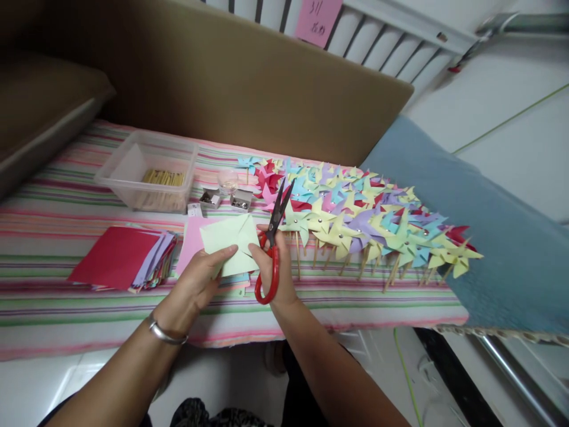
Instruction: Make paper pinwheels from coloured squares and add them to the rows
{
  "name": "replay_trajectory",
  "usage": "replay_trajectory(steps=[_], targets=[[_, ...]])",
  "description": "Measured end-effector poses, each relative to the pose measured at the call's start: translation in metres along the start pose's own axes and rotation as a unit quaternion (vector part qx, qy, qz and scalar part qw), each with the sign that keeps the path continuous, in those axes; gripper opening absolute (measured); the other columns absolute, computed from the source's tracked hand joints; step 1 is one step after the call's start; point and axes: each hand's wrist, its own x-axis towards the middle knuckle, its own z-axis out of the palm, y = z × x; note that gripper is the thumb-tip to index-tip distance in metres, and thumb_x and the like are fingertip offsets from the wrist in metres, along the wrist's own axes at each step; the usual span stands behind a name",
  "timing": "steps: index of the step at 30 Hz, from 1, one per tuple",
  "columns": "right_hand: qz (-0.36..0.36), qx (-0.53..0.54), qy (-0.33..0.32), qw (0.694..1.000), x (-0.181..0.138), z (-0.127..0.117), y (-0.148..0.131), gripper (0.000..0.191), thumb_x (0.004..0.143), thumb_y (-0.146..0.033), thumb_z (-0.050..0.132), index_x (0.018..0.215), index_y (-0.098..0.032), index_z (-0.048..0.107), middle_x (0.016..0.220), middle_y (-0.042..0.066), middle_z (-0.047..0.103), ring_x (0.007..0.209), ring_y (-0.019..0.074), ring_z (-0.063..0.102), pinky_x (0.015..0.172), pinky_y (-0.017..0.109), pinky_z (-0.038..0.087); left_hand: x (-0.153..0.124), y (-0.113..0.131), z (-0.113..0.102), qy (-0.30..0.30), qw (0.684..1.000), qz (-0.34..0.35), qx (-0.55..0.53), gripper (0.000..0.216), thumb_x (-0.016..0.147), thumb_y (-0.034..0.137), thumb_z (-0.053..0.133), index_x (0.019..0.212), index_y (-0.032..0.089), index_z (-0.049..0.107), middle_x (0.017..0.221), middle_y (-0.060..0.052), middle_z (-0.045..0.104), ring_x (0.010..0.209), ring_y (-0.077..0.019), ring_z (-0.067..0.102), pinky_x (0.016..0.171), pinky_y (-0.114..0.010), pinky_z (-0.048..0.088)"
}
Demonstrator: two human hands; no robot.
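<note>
My left hand (pixel 195 281) pinches a pale green square of paper (pixel 229 246) by its near edge, above the striped cloth. My right hand (pixel 271 267) grips red-handled scissors (pixel 272 249); their black blades point up and away, slightly parted, beside the paper's right edge. A silver bangle sits on my left wrist. A pink sheet (pixel 192 240) lies under the green paper.
A stack of coloured paper squares (pixel 120 258), red on top, lies at left. A clear plastic tub (pixel 149 172) holds wooden sticks. Small boxes of pins (pixel 224 198) stand behind. Several finished paper pinwheels (pixel 355 216) cover the right. A blue cushion (pixel 489 237) lies beyond.
</note>
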Motion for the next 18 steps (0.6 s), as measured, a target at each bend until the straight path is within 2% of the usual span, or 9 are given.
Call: replay_trajectory(steps=[3, 7, 10, 13, 16, 18], targets=[[0.022, -0.002, -0.027, 0.999, 0.0, 0.001, 0.001, 0.031, 0.072, -0.021, 0.059, 0.102, -0.022, 0.053, 0.077, -0.004, 0.048, 0.063, 0.0104, 0.047, 0.06, 0.023, 0.043, -0.001, 0.007, -0.002, -0.039, 0.999, 0.033, 0.005, 0.032, 0.06, 0.024, 0.081, 0.089, 0.013, 0.072, 0.09, -0.009, 0.074, 0.091, -0.0239, 0.066, 0.088, -0.033, 0.046], [0.041, -0.008, -0.066, 0.997, 0.002, -0.005, -0.001, 0.032, 0.073, -0.021, 0.058, 0.104, -0.02, 0.052, 0.078, -0.003, 0.05, 0.068, 0.0121, 0.052, 0.064, 0.025, 0.045, -0.003, 0.022, -0.007, -0.052, 0.995, 0.078, 0.038, 0.04, 0.057, 0.024, 0.081, 0.094, 0.012, 0.071, 0.096, -0.011, 0.073, 0.092, -0.0262, 0.066, 0.087, -0.037, 0.048], [0.07, -0.04, -0.132, 0.988, 0.0, -0.013, -0.006, 0.033, 0.075, -0.023, 0.058, 0.108, -0.021, 0.051, 0.075, -0.003, 0.051, 0.062, 0.0118, 0.053, 0.058, 0.025, 0.044, -0.004, 0.035, -0.016, 0.001, 0.99, 0.116, 0.086, 0.038, 0.055, 0.023, 0.081, 0.09, 0.013, 0.071, 0.094, -0.009, 0.073, 0.087, -0.0249, 0.066, 0.083, -0.034, 0.05], [0.075, -0.104, -0.221, 0.967, -0.006, -0.022, -0.013, 0.033, 0.078, -0.027, 0.059, 0.11, -0.021, 0.052, 0.076, -0.002, 0.053, 0.063, 0.0119, 0.054, 0.058, 0.024, 0.043, -0.002, 0.046, -0.029, 0.071, 0.985, 0.107, 0.115, 0.037, 0.052, 0.022, 0.082, 0.086, 0.012, 0.071, 0.085, -0.008, 0.074, 0.078, -0.023, 0.067, 0.075, -0.031, 0.051], [0.087, -0.139, -0.301, 0.939, -0.012, -0.026, -0.016, 0.031, 0.081, -0.036, 0.058, 0.107, -0.019, 0.056, 0.074, -0.001, 0.055, 0.062, 0.0116, 0.053, 0.059, 0.024, 0.043, -0.001, 0.055, -0.039, 0.095, 0.983, 0.109, 0.113, 0.037, 0.05, 0.022, 0.082, 0.084, 0.012, 0.07, 0.077, -0.007, 0.073, 0.07, -0.021, 0.066, 0.066, -0.029, 0.051], [0.108, -0.16, -0.327, 0.925, -0.016, -0.025, -0.016, 0.028, 0.081, -0.039, 0.059, 0.101, -0.019, 0.059, 0.067, -0.002, 0.054, 0.056, 0.0103, 0.049, 0.056, 0.024, 0.041, -0.004, 0.06, -0.04, 0.106, 0.981, 0.114, 0.112, 0.035, 0.049, 0.021, 0.082, 0.08, 0.011, 0.069, 0.071, -0.006, 0.071, 0.062, -0.019, 0.064, 0.057, -0.027, 0.049]])
